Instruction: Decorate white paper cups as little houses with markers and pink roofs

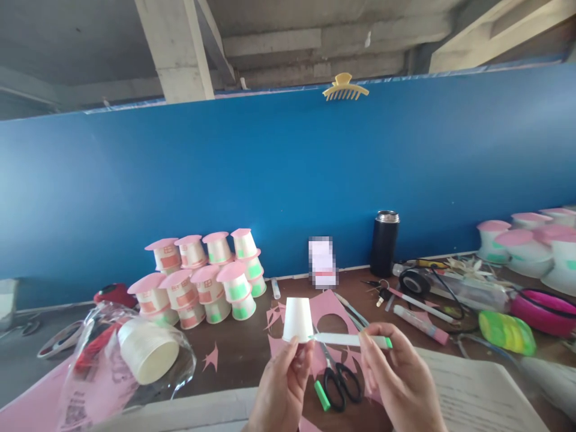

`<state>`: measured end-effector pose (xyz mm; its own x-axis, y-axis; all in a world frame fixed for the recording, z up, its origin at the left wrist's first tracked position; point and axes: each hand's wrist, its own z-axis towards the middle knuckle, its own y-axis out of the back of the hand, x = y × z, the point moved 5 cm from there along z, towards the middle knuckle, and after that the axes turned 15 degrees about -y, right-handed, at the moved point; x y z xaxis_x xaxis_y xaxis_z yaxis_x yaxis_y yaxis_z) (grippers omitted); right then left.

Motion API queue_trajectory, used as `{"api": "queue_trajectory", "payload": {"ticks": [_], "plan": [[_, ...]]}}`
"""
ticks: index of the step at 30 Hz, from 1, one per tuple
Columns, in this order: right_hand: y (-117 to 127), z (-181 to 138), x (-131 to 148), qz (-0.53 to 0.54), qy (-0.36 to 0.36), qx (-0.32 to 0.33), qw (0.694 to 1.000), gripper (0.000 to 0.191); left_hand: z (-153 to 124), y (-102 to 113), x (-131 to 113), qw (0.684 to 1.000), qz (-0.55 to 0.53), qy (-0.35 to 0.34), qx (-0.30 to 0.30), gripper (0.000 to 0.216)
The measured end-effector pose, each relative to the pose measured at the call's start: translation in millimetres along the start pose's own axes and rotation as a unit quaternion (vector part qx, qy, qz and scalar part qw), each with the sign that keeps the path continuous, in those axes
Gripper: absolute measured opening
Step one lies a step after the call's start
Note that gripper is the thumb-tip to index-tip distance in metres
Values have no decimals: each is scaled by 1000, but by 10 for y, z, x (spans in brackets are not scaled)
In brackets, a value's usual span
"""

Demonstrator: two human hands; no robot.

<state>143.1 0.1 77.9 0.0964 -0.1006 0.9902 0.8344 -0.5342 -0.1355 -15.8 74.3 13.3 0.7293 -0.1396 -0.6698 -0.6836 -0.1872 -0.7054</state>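
White paper cup (297, 318), inverted, above the bench (236, 366) | left hand (284, 387): fingertips pinch cup's lower rim | right hand (398, 375): grips green-ended marker (339, 339), tip at that rim | beneath: black-handled scissors (337, 374), green marker cap (322, 396), pink paper offcuts (319, 307) | leftward: pink-topped cup stacks (237, 291)

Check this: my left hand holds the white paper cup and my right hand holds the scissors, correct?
Not quite: the head view shows your right hand holding a white marker with a green end; the scissors lie unheld. Your left hand does hold the white paper cup.
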Motion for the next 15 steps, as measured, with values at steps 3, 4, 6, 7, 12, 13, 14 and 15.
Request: {"api": "queue_trajectory", "payload": {"ticks": [3, 4, 6, 7, 12, 13, 14, 15], "plan": [[-12, -39, 22, -17, 18, -14, 1000, 30, 10, 5, 26, 1000, -17, 7, -8, 4], [-16, -49, 24, -29, 25, -16, 999, 29, 11, 4, 35, 1000, -20, 7, -3, 3], [-27, -60, 9, -53, 28, -9, 998, 28, 11, 4, 47, 1000, -22, 4, 13, 4], [-32, -64, -3, -63, 26, -3, 998, 28, 11, 8, 53, 1000, -20, 2, 16, 6], [-102, -101, -45, -101, 23, 46, 994, 27, 14, 2, 82, 999, -23, 17, 17, 11], [-127, -117, -45, -104, 26, 58, 993, 27, 16, -5, 83, 999, -30, 20, 17, 10], [-151, -133, -43, -105, 31, 67, 992, 27, 18, -9, 81, 999, -38, 21, 15, 8], [-174, -150, -41, -104, 37, 75, 991, 26, 19, -11, 79, 999, -44, 21, 12, 7]]}}
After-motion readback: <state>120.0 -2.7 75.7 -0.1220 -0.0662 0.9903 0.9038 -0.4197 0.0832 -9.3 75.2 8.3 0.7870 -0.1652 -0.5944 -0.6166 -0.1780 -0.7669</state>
